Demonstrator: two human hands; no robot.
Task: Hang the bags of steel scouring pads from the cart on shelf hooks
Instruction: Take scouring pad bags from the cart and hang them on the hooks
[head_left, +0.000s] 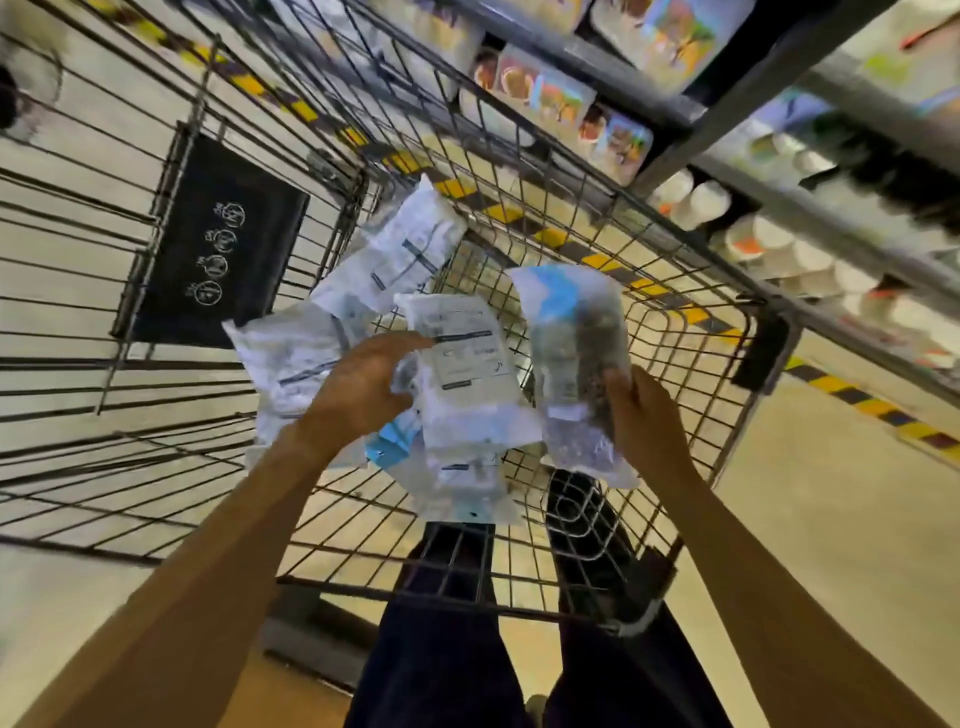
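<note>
At least five bags (460, 364), one wire cart (395, 590), two hands (363, 384) (649, 421).

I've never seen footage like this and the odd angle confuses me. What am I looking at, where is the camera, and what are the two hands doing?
There is no machine here. A person wears one wide-angle camera on the head, pointing down, so you see their own arms. Below them is a wire cart with several bags of steel scouring pads lying in it. The right hand holds one blue-topped bag by its edge. The left hand lies on a white-backed bag; the blur hides whether it actually grips it. Store shelves full of goods run along the upper right.
</note>
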